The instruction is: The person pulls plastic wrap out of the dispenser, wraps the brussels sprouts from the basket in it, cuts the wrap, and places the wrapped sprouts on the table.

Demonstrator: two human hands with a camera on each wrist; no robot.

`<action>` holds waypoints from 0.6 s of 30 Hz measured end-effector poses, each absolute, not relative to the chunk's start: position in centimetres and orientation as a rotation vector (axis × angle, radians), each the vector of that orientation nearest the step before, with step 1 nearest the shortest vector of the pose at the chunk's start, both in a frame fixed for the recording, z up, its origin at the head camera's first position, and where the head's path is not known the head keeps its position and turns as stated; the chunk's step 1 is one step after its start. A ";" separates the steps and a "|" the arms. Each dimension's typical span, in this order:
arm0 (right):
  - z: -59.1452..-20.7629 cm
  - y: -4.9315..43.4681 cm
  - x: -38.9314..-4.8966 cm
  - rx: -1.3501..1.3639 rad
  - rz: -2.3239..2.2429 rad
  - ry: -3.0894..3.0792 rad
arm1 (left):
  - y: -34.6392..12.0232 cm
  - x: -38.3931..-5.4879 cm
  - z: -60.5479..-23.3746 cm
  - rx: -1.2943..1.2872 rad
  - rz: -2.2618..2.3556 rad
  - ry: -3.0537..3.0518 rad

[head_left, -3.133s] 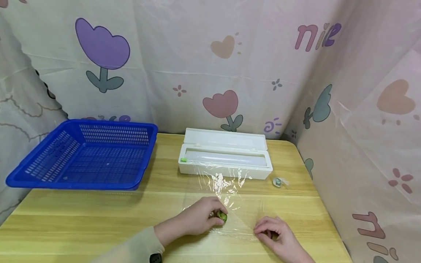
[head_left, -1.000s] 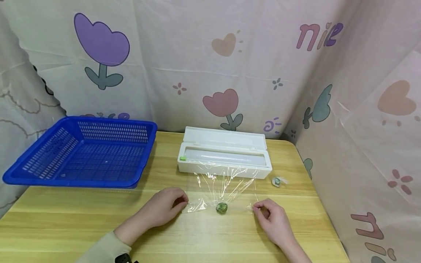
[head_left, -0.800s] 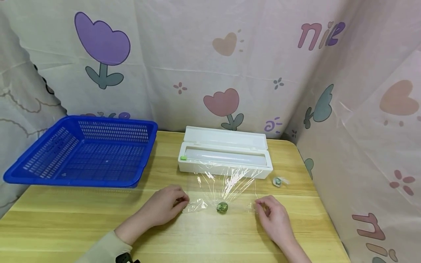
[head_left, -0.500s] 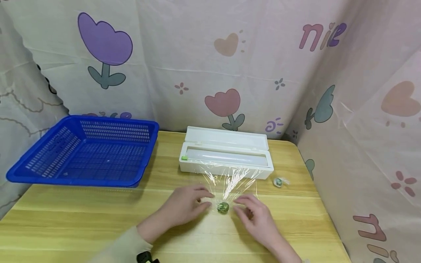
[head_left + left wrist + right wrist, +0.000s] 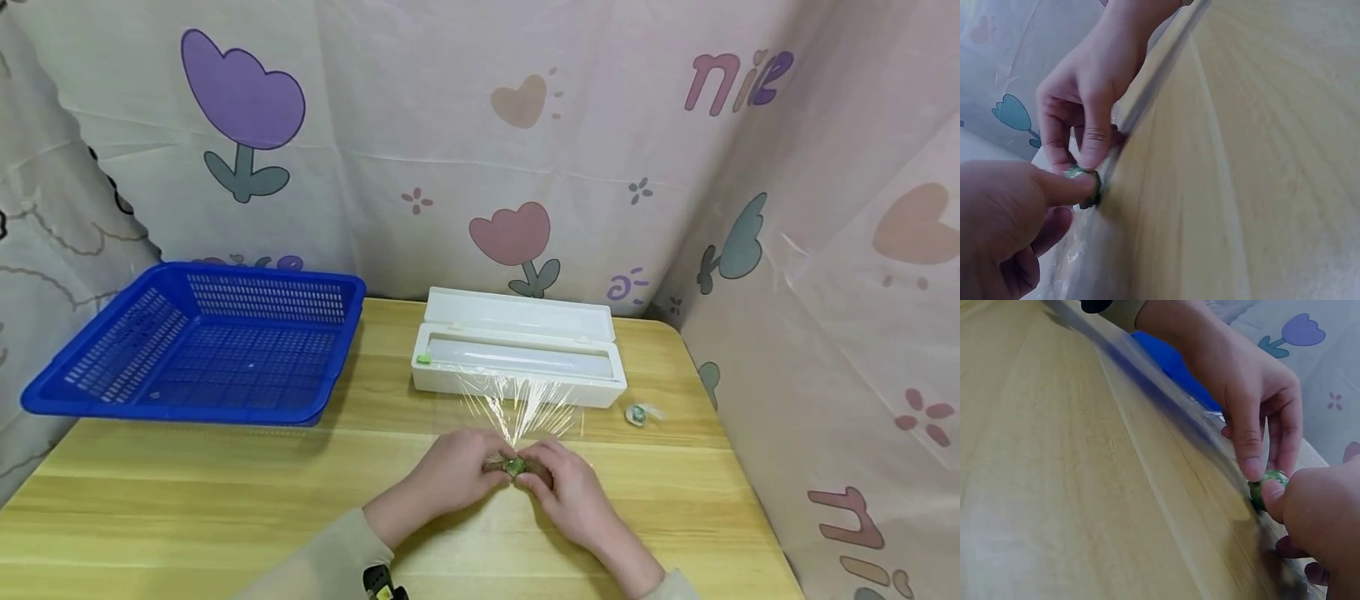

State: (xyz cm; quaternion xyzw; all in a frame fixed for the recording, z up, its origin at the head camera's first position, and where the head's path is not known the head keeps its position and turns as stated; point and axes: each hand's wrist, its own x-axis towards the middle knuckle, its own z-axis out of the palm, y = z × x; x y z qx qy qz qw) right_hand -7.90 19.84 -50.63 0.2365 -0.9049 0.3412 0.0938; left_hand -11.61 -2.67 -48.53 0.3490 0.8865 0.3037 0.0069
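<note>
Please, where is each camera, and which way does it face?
Head: head-worn, facing forward and down over the pale wooden table; left hand, right hand, beige sleeves show.
Left wrist: worn there, facing the small, round green object; both hands show.
Right wrist: worn there, facing it; both hands show.
Both wrist views share that object.
</note>
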 end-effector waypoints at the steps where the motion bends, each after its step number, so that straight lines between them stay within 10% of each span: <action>1: -50.6 19.8 -8.0 0.695 1.001 -2.690 | -2.6 -11.6 -48.6 1.064 0.964 2.769; 18: -51.2 19.4 -10.2 0.777 0.750 -2.507 | -2.2 -12.9 -48.8 0.947 1.009 2.800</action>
